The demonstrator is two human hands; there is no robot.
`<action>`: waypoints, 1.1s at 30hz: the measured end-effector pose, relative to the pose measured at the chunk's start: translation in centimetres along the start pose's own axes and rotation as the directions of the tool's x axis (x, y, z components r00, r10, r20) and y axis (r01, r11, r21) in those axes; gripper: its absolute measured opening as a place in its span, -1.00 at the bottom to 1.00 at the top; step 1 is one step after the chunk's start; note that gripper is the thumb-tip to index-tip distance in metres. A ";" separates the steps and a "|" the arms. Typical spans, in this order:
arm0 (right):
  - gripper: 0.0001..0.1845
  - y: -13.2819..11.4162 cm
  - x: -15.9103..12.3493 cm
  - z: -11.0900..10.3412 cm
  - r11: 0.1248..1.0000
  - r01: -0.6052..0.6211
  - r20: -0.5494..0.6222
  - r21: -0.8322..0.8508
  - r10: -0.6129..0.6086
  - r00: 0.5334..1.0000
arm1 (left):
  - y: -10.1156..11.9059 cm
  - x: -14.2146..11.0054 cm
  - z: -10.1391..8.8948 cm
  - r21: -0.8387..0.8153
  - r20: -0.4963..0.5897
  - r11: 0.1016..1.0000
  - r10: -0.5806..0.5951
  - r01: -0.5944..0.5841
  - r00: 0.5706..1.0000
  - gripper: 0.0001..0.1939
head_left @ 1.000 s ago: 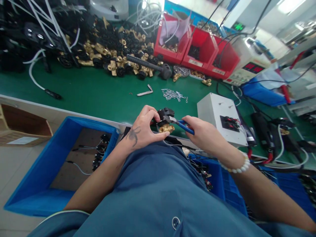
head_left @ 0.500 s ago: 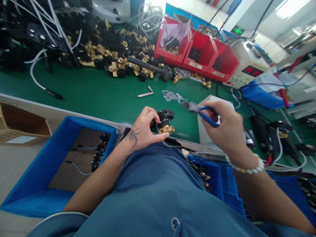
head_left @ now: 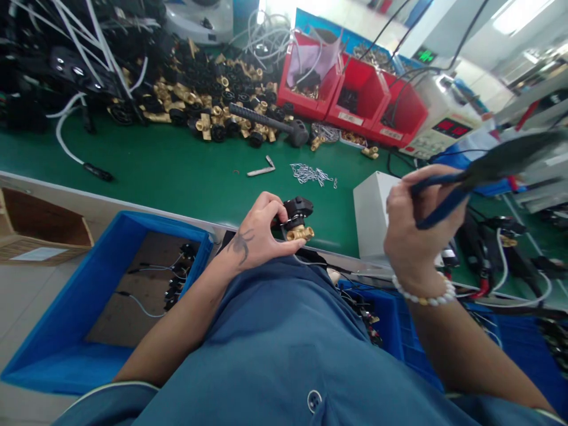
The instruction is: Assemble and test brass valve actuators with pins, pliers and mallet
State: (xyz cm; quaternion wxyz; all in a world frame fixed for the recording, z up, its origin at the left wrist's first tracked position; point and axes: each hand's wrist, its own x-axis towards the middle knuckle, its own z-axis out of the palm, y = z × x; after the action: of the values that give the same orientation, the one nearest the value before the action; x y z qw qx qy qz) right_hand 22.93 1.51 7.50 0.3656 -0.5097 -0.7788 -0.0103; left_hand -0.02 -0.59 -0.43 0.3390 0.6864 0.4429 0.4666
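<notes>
While the left hand (head_left: 260, 234) pinches a black-and-brass fitting (head_left: 297, 221) by the near edge of the green bench (head_left: 190, 177), the right hand (head_left: 419, 231) grasps blurred, blue-handled pliers (head_left: 488, 168) beside a white box (head_left: 371, 216).

A teal-blue work shirt (head_left: 266, 349) fills six o'clock, with one pale-rimmed button (head_left: 315, 401). The left sleeve (head_left: 113, 407), toward eight o'clock, ends in pale piping. A dark tattoo (head_left: 242, 244), perhaps spider-shaped, marks the left hand (head_left: 257, 235). A white bead bracelet (head_left: 426, 299) sits at four o'clock.
</notes>
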 end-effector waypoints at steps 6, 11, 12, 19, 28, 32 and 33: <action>-0.79 0.3 -0.1 0.1 0.981 0.117 0.459 -0.152 -0.035 0.888 | -0.1 -0.1 0.0 -0.015 0.000 1.000 -0.024 0.024 1.000 -0.62; -0.85 0.1 -0.2 0.0 1.000 -0.010 -0.133 -0.018 0.007 0.991 | -0.1 0.0 -0.1 -0.012 -0.003 1.000 -0.013 0.013 1.000 -0.61; -0.85 0.0 -0.4 0.2 0.998 0.005 0.012 -0.064 -0.004 1.000 | -0.1 0.0 -0.1 -0.008 0.000 1.000 -0.009 0.009 1.000 -0.61; -0.86 0.4 0.6 -0.2 0.993 0.107 0.127 -0.054 -0.099 0.987 | 0.0 0.1 -0.1 -0.027 0.004 0.999 -0.027 0.027 1.000 -0.62; -0.80 0.1 -0.3 0.2 0.954 0.249 0.482 -0.167 -0.142 0.865 | 0.0 0.0 0.0 0.016 0.034 1.000 0.011 -0.012 0.999 -0.61; -0.83 -0.1 0.1 -0.1 0.988 0.079 -0.005 -0.131 -0.080 0.997 | 0.1 0.1 0.0 -0.006 0.024 1.000 -0.007 0.007 1.000 -0.61; -0.83 -0.1 0.1 -0.1 0.985 0.080 0.008 -0.150 -0.080 0.997 | 0.1 0.1 -0.1 -0.010 0.026 1.000 -0.010 0.010 1.000 -0.61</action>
State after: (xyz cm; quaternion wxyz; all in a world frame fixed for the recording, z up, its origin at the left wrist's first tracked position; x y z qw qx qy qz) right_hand 22.89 1.51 7.70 0.3248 -0.5042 -0.7958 -0.0830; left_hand -0.05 -0.53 -0.26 0.3509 0.6884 0.4394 0.4581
